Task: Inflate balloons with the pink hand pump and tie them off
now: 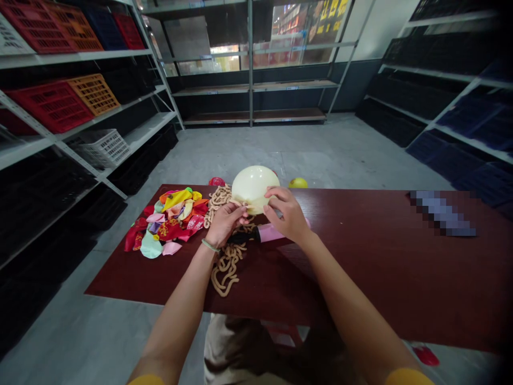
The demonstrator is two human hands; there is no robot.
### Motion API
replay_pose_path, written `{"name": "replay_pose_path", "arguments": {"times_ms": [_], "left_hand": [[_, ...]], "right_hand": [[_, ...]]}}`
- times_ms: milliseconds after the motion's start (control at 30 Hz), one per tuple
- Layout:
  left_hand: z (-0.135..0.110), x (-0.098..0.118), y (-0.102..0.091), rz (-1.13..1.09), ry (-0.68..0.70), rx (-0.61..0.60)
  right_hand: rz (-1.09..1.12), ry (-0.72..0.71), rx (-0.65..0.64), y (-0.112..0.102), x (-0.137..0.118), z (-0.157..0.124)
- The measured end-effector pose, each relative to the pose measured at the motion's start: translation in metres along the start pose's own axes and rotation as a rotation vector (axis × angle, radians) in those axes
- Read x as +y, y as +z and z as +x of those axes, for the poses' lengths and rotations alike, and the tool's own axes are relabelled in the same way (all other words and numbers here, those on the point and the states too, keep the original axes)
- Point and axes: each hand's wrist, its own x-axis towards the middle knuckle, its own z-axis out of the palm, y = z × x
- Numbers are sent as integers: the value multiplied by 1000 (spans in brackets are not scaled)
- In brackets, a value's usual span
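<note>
An inflated pale cream balloon (pixel 254 184) is held above the table, between my two hands. At its lower end, my left hand (pixel 228 219) is closed in a pinch on the balloon's neck; the fingertips partly hide it. My right hand (pixel 288 214) curls its thumb and fingers against the balloon's lower right side. Beneath the hands lies a pink and black balloon pump (pixel 270 231), partly covered by my right hand. Tan, curly, cord-like strips (pixel 226 270) are heaped around and below my left wrist. Left of them spreads a pile of colourful deflated balloons (pixel 168 219).
The dark red-brown table (pixel 360 267) carries a pixelated bluish object (pixel 443 213) at its right. A yellow balloon (pixel 298 183) and a red one (pixel 217 181) show beyond the far edge. Shelves with plastic crates (pixel 52 104) line the left; more racks stand behind and right.
</note>
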Motion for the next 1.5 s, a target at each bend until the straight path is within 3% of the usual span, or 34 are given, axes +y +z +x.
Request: {"name": "replay_pose_path", "arguments": {"times_ms": [133,267,400,533,633,733,967,1167,1500], "left_hand": [[0,-3,3,197,82,-10],[0,-10,3,350,207,-55],[-1,-17,0,471,327,-59],[-2,-21,-4,632,422,27],[-4,-23,-3,734,496,169],[-6,-25,0,738,538,258],[-2,-30,-1,519,567,152],[-1,-31,-6,646,645,170],[0,-33,-13,717,707,188]], "right_hand": [[76,129,62,3,0,2],[-36,-41,-17,11,3,1],[-111,-71,-49,18,6,-2],[-163,-48,-37,22,2,-5],[-202,-52,-26,26,-4,-7],[-235,-76,-32,28,-8,-8],[-176,58,23,19,-10,-4],[-166,42,-103,15,-9,-1],[-123,47,-100,17,-9,-1]]}}
